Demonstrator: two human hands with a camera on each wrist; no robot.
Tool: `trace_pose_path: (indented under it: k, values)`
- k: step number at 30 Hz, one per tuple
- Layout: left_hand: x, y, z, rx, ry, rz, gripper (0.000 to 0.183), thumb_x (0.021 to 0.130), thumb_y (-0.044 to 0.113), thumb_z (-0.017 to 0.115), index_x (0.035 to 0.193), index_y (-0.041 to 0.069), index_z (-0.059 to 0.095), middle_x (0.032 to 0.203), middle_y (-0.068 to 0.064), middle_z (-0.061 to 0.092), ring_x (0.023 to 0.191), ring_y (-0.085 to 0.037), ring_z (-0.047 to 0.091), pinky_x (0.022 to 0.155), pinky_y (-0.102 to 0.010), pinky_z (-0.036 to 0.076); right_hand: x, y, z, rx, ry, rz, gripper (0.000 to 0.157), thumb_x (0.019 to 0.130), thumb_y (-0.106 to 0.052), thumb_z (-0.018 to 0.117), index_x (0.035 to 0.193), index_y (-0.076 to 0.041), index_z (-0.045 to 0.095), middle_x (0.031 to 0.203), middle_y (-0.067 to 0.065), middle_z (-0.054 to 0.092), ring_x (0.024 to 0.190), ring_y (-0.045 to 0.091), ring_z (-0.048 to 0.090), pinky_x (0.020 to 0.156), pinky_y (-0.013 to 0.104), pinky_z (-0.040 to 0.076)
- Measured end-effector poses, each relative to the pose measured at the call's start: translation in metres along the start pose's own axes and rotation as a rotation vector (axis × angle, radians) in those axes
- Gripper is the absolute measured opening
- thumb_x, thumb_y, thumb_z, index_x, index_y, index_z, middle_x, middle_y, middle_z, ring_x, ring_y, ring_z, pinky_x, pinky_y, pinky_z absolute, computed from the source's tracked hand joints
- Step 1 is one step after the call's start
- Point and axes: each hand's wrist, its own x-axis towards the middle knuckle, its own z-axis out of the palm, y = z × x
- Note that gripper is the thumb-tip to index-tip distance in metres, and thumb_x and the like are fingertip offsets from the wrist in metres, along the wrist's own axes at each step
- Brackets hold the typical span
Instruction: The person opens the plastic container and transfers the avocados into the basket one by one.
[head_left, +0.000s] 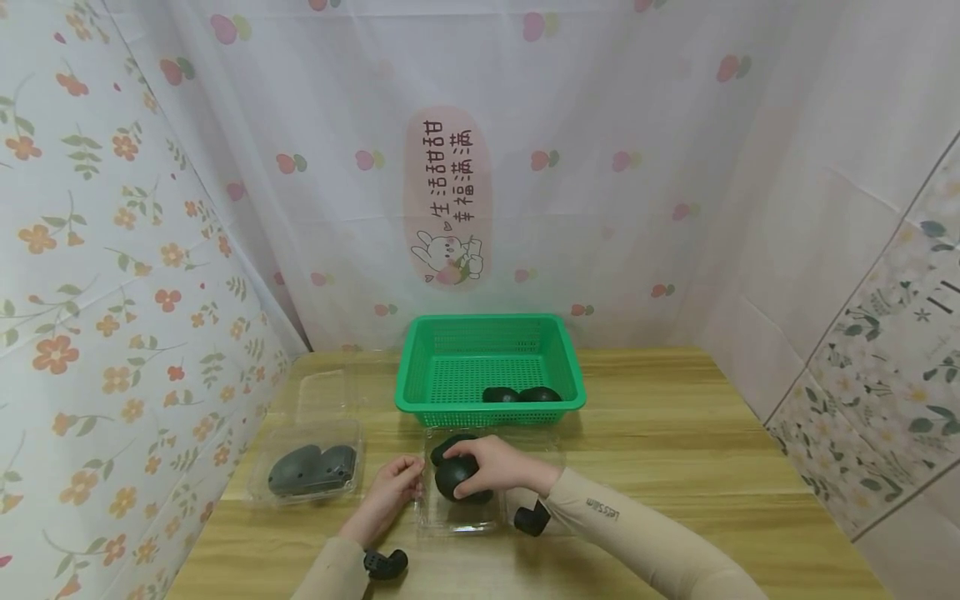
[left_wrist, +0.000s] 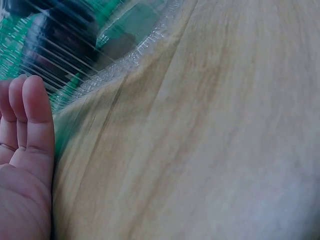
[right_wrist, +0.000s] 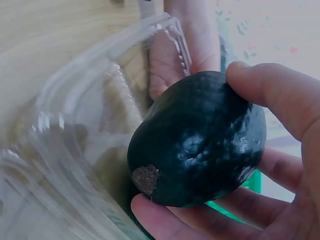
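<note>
In the head view my right hand [head_left: 487, 465] grips a round dark green fruit [head_left: 454, 479] over a clear plastic box [head_left: 461, 527]. The right wrist view shows the fruit [right_wrist: 197, 140] as smooth and glossy with a rough brown patch, the thumb on one side and fingers on the other. Another dark fruit [head_left: 444, 451] lies beneath, partly hidden. My left hand [head_left: 390, 490] pinches the box's left rim. In the left wrist view several fingers [left_wrist: 37, 112] lie fairly straight beside the box wall; the thumb is out of sight.
A green basket [head_left: 408, 367] stands behind with dark fruits [head_left: 538, 395] at its front right. A second clear box [head_left: 258, 492] at the left holds dark fruits [head_left: 296, 472], its lid [head_left: 322, 396] raised behind. Black wrist cameras [head_left: 386, 565] sit at both wrists. Patterned curtains surround the wooden table [head_left: 660, 450].
</note>
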Motion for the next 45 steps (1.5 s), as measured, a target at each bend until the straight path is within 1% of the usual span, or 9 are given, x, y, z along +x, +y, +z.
trace_pose_path:
  k: [5,10,14,21,29,34,37,41,45]
  values:
    - [0.000,0.000,0.001,0.014,0.002,-0.006,0.017,0.097,0.016,0.060,0.094,0.000,0.056,0.080,-0.002,0.053,0.070,-0.013,0.052,0.065,-0.026,0.048,-0.001,-0.001,-0.012,-0.012,-0.001,0.003,0.057,0.080,-0.032,0.078,0.130,-0.013,0.060,0.122,0.002,0.063,0.100,0.007,0.058,0.079,0.021,0.048]
    - [-0.001,0.001,0.001,0.004,0.002,-0.007,0.016,0.097,0.015,0.060,0.094,0.000,0.056,0.078,-0.002,0.053,0.069,-0.013,0.052,0.064,-0.026,0.048,-0.002,-0.005,-0.024,-0.024,0.010,0.002,0.058,0.080,-0.032,0.078,0.131,-0.012,0.060,0.122,0.003,0.063,0.101,0.009,0.058,0.079,0.023,0.048]
    - [-0.001,0.001,0.000,0.000,0.003,-0.010,0.016,0.097,0.015,0.059,0.094,0.000,0.056,0.078,-0.002,0.053,0.070,-0.013,0.052,0.064,-0.026,0.048,-0.003,-0.006,-0.030,-0.031,0.014,0.002,0.059,0.081,-0.033,0.077,0.132,-0.011,0.059,0.122,0.003,0.063,0.099,0.009,0.058,0.078,0.023,0.048]
    - [-0.001,0.000,0.000,-0.006,0.007,-0.010,0.019,0.097,0.015,0.060,0.096,-0.004,0.055,0.080,-0.003,0.053,0.070,-0.014,0.051,0.064,-0.026,0.048,-0.004,-0.005,-0.036,-0.024,0.027,0.011,0.056,0.081,-0.034,0.077,0.132,-0.017,0.059,0.126,0.001,0.061,0.106,0.009,0.057,0.083,0.025,0.048]
    - [-0.001,0.000,0.000,0.000,0.004,-0.006,0.019,0.098,0.015,0.058,0.097,-0.004,0.054,0.080,-0.004,0.053,0.071,-0.014,0.051,0.064,-0.026,0.048,-0.007,-0.003,-0.049,-0.041,0.040,-0.003,0.057,0.082,-0.033,0.076,0.133,-0.014,0.058,0.125,0.004,0.061,0.101,0.012,0.060,0.079,0.028,0.049]
    - [-0.001,0.000,0.000,0.002,0.009,-0.001,0.019,0.098,0.014,0.059,0.097,-0.005,0.054,0.080,-0.003,0.053,0.070,-0.014,0.051,0.064,-0.026,0.048,-0.007,-0.001,-0.055,-0.033,0.038,0.014,0.058,0.083,-0.035,0.075,0.134,-0.014,0.057,0.126,0.003,0.061,0.099,0.010,0.060,0.081,0.031,0.049]
    - [0.000,0.000,0.000,0.004,0.007,-0.002,0.019,0.097,0.014,0.059,0.097,-0.004,0.054,0.079,-0.003,0.053,0.070,-0.014,0.051,0.064,-0.026,0.048,-0.007,0.000,-0.057,-0.023,0.034,0.017,0.058,0.083,-0.035,0.075,0.135,-0.017,0.057,0.129,0.002,0.059,0.102,0.011,0.059,0.080,0.029,0.050]
    - [0.000,0.000,0.000,0.001,0.001,-0.004,0.019,0.098,0.015,0.059,0.096,-0.003,0.054,0.079,-0.003,0.053,0.071,-0.014,0.051,0.064,-0.026,0.048,-0.007,0.000,-0.062,-0.027,0.040,0.019,0.056,0.083,-0.035,0.075,0.134,-0.019,0.057,0.129,0.003,0.059,0.109,0.014,0.058,0.083,0.029,0.049]
    - [0.000,0.000,0.000,-0.005,-0.004,-0.001,0.018,0.098,0.014,0.058,0.097,-0.003,0.055,0.079,-0.003,0.053,0.070,-0.014,0.051,0.064,-0.026,0.048,-0.007,-0.003,-0.067,-0.015,0.045,0.021,0.057,0.083,-0.033,0.075,0.134,-0.016,0.057,0.128,0.006,0.059,0.112,0.020,0.057,0.085,0.033,0.049]
